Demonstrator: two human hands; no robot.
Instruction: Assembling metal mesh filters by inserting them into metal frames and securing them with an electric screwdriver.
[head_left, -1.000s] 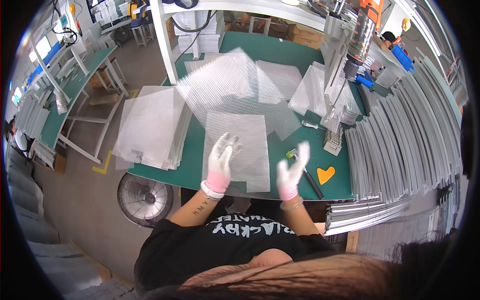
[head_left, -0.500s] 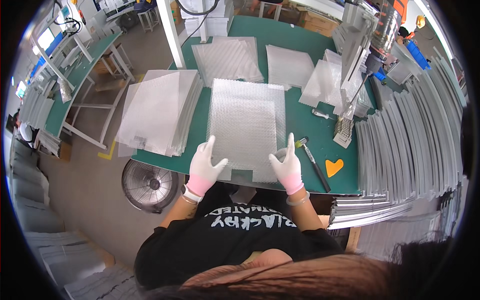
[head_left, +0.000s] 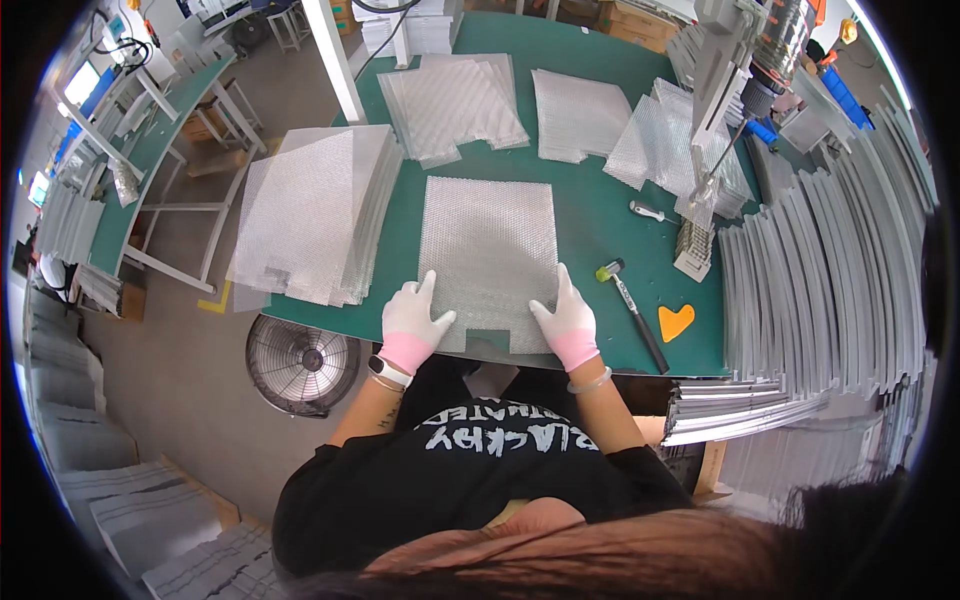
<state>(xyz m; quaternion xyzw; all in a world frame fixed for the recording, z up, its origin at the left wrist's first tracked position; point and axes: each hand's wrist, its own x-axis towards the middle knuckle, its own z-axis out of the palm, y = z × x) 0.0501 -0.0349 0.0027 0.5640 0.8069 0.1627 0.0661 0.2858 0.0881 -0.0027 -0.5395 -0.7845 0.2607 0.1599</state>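
A stack of silvery perforated mesh sheets [head_left: 490,240], notched at the near edge, lies in front of me on the green table. Its near side is close to the table's front edge. My left hand [head_left: 410,318], in a white glove with a pink cuff, grips the left edge near the front corner. On the opposite edge my right hand [head_left: 568,322], gloved alike, has its thumb on top and its index finger stretched along the side. The other fingers of both hands are partly hidden.
A tall pile of mesh sheets [head_left: 290,215] stands left, with further mesh piles [head_left: 455,105] behind. Right of me lie a hammer [head_left: 635,315], a screwdriver [head_left: 648,211] and an orange heart-shaped piece [head_left: 676,323]. Long grey strips [head_left: 810,290] crowd the right side. A fan [head_left: 303,362] stands on the floor.
The sheets between my hands, offset from one another before, now line up as one narrower, even stack. My right hand has moved slightly inward to the left.
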